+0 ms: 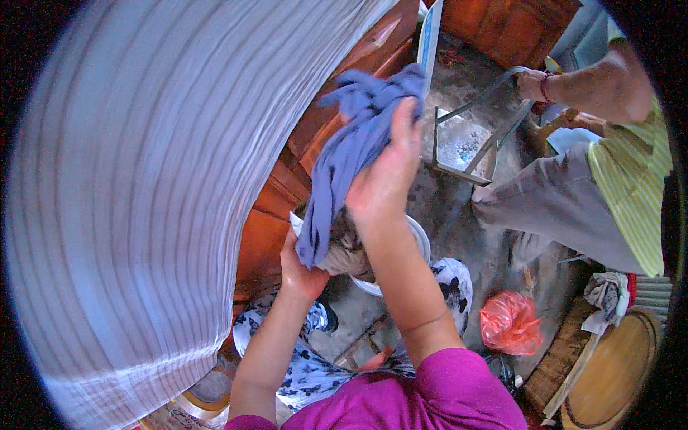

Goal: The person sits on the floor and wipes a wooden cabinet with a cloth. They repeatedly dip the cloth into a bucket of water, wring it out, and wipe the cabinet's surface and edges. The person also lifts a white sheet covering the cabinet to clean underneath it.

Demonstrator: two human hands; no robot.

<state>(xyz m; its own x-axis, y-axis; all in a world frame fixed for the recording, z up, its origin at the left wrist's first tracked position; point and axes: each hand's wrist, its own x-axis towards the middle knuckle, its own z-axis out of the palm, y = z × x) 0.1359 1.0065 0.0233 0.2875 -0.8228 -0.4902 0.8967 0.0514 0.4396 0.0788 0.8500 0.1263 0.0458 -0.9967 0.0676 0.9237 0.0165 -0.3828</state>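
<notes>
My right hand (384, 166) is raised ahead of me and grips a bunched blue cloth (346, 145), whose long folds hang down towards my other hand. Lower and to the left, my left hand (302, 271) holds a crumpled greyish-beige cloth or bag (344, 258) with a white edge; the blue cloth's lower end hangs in front of it. Beneath my hands, the white rim of a round container (422, 236) shows between my knees. What lies inside the container is mostly hidden by my right forearm.
A striped sheet (145, 188) hangs at the left beside wooden furniture (263, 231). At the right, another person (559, 204) sits by a metal-framed stool (465, 174), one hand on its frame. A red plastic bag (510, 322) lies on the floor, near a round wooden board (615, 371).
</notes>
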